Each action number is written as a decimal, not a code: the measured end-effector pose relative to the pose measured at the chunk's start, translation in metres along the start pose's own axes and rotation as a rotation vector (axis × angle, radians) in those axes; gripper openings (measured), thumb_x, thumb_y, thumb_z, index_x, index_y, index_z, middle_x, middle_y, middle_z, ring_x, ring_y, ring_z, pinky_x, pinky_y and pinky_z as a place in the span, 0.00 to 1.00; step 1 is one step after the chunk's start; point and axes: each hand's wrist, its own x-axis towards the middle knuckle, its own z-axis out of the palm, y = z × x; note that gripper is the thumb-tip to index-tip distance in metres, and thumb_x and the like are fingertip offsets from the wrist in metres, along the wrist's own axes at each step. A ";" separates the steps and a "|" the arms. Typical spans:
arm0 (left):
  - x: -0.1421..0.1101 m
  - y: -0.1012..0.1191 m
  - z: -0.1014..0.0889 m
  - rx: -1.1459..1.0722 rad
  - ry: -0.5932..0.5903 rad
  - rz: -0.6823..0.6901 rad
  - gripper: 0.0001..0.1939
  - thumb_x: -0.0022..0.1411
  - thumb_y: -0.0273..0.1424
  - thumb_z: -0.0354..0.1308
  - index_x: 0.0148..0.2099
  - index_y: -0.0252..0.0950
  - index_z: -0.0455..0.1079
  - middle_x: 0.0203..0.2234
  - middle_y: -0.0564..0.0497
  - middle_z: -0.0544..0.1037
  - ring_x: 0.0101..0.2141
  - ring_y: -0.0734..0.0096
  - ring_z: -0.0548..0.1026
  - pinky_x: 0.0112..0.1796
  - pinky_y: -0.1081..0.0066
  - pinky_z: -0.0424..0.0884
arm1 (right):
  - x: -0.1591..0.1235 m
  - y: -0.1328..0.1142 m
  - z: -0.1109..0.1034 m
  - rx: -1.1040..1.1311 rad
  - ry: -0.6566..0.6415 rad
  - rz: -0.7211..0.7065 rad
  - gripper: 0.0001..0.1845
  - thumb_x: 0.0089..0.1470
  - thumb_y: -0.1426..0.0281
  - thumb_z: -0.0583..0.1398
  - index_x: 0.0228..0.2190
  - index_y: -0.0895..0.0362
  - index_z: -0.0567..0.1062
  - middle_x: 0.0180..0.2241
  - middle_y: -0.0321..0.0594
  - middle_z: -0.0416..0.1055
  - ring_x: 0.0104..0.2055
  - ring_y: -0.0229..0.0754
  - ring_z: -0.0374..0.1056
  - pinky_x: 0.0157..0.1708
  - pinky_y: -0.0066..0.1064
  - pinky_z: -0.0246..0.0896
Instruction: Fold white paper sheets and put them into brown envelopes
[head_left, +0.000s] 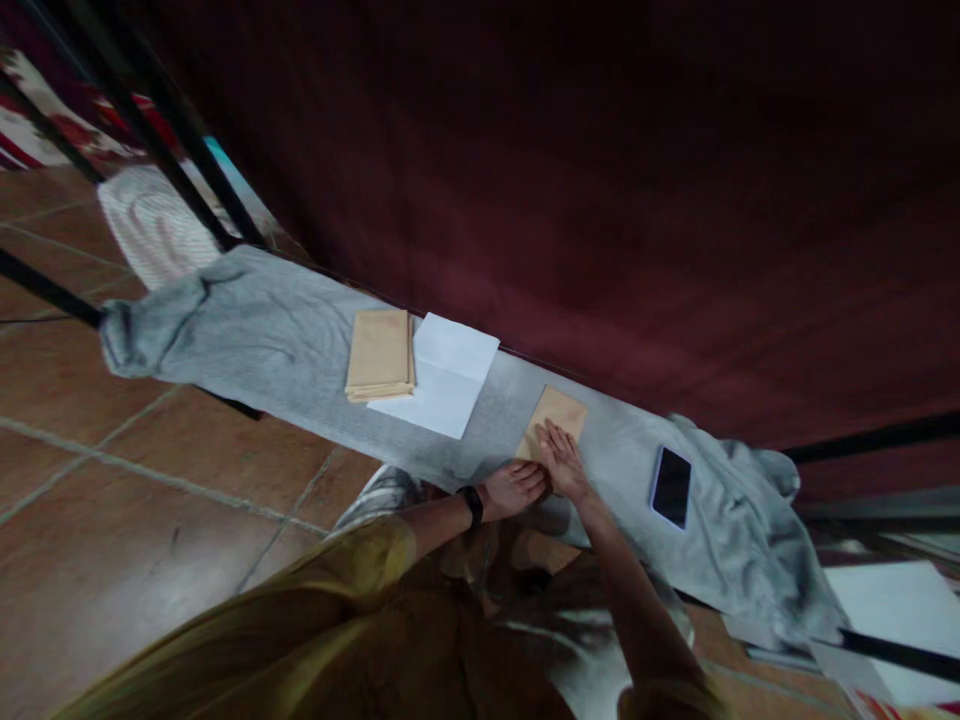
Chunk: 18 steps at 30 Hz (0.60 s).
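Observation:
A small folded piece of brown paper (564,408) lies on the grey cloth in front of me. My right hand (562,460) rests flat on it, fingers stretched towards its far end. At the near left corner is my left hand (514,488), a black band on its wrist, its fingers together and bent over the paper's edge; the thumb is hidden. To the left, a stack of folded brown paper (380,348) overlaps a creased white sheet (456,372). A phone (671,487) with a dark screen lies to the right of my hands.
Grey cloth (292,345) covers the long narrow surface and bunches at both ends. A dark red curtain (562,200) hangs along the far side. Black metal bars (172,130) stand at the left. White papers (900,620) lie low at the right. The floor (150,460) is tiled.

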 end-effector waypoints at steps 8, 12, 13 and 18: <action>-0.001 -0.001 0.004 0.157 0.016 0.042 0.13 0.66 0.24 0.54 0.52 0.33 0.71 0.48 0.42 0.79 0.52 0.64 0.73 0.55 0.63 0.66 | -0.004 -0.008 0.008 0.214 0.058 0.041 0.30 0.69 0.58 0.37 0.65 0.53 0.59 0.69 0.42 0.51 0.71 0.42 0.45 0.69 0.48 0.39; 0.000 -0.003 0.003 0.078 -0.008 -0.009 0.13 0.66 0.24 0.54 0.52 0.33 0.71 0.49 0.42 0.77 0.54 0.64 0.72 0.55 0.64 0.66 | -0.038 -0.001 0.007 0.427 0.101 -0.027 0.28 0.68 0.58 0.42 0.60 0.54 0.67 0.64 0.44 0.61 0.67 0.42 0.54 0.68 0.47 0.46; 0.001 -0.003 0.002 0.053 -0.015 -0.029 0.14 0.66 0.24 0.54 0.53 0.33 0.70 0.50 0.42 0.77 0.54 0.64 0.71 0.55 0.65 0.66 | -0.046 0.000 0.006 0.475 0.125 -0.025 0.27 0.68 0.58 0.44 0.59 0.54 0.70 0.63 0.44 0.63 0.66 0.43 0.57 0.67 0.46 0.49; 0.007 -0.007 -0.006 -0.087 -0.078 -0.174 0.16 0.67 0.23 0.52 0.55 0.37 0.69 0.50 0.47 0.76 0.51 0.66 0.72 0.51 0.67 0.68 | -0.081 -0.012 0.006 0.575 0.265 0.060 0.22 0.66 0.62 0.50 0.54 0.53 0.74 0.56 0.46 0.71 0.58 0.45 0.67 0.60 0.44 0.62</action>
